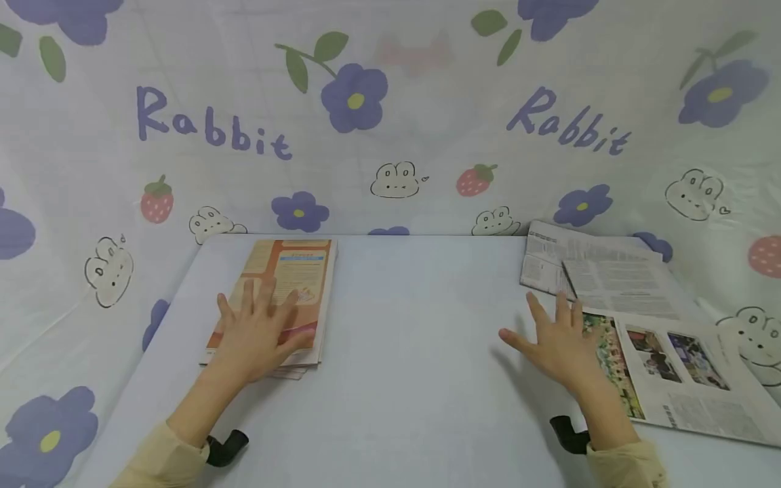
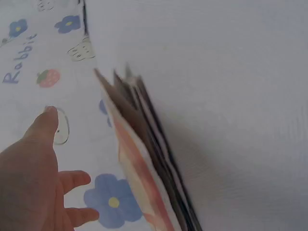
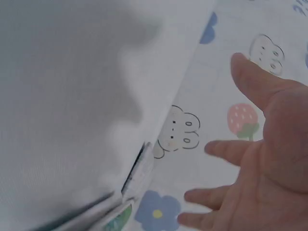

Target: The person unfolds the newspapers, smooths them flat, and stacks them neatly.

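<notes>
On the left of the white table lies a stack of folded newspapers point(image 1: 308, 291) with an orange printed page on top. My left hand point(image 1: 253, 339) is over this stack, its fingers spread. In the left wrist view the stack's layered edge point(image 2: 159, 159) shows beside the left hand point(image 2: 29, 183), with a gap between them. My right hand point(image 1: 558, 346), fingers spread too, is at the inner edge of a newspaper with colour photos point(image 1: 689, 366) on the right. The right wrist view shows the right hand point(image 3: 269, 159) apart from the paper edges point(image 3: 139, 173). Neither hand holds anything.
Behind the photo newspaper, more folded newspapers point(image 1: 616, 271) lie at the table's back right corner. The white table point(image 1: 415, 339) stretches between the two piles. A curtain point(image 1: 427, 122) printed with flowers, rabbits and strawberries hangs behind and at the sides. Black wrist mounts point(image 1: 227, 449) sit below both hands.
</notes>
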{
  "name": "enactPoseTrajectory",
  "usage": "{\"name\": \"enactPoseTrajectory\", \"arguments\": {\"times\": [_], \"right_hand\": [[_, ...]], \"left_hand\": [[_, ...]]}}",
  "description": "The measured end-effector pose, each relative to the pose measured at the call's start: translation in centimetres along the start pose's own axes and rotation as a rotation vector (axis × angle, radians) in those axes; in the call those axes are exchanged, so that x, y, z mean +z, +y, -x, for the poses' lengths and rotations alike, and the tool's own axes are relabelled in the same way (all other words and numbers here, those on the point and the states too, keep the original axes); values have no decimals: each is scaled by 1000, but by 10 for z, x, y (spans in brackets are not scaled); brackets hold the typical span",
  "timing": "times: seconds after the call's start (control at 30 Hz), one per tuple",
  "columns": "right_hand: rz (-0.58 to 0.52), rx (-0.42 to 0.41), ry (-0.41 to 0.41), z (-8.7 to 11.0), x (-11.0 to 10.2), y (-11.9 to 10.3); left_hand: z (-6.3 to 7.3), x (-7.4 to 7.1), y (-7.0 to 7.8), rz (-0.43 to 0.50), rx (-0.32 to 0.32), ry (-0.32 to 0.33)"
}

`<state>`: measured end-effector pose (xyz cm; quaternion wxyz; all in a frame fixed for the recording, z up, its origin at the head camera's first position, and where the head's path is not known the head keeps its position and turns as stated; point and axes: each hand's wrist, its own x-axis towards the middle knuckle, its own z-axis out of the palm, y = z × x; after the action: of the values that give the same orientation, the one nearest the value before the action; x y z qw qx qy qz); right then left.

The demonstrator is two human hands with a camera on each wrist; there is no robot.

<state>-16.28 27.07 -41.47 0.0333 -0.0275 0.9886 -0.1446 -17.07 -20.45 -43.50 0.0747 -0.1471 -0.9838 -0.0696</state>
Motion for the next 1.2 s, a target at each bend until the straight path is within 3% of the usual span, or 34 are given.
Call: {"name": "enactPoseTrajectory", "arguments": {"times": [0.2,0.43,0.63,0.8,0.9,1.07,1.2], "right_hand": [[-322,-75,33,15,7,-17],[-768,-53,-80,25,24,-52],[-1069,-41,-244,29,34,-78],[-1286,-39,-397,29,49,-107],[-1377,-33,-477,27,60,-123],[-1402,-44,-571,19,74,-143],[-1407,-55,-622,11,80,-159]], "left_hand": [[13,-21,-6,192,-28,7],[44,-47,-32,465,-126,-14],[63,-45,-51,516,-192,32],[81,-35,-74,571,-290,34],[88,-28,-86,685,-358,5],[91,-18,-95,892,-430,-21],[89,-11,-93,900,-445,-17]]}}
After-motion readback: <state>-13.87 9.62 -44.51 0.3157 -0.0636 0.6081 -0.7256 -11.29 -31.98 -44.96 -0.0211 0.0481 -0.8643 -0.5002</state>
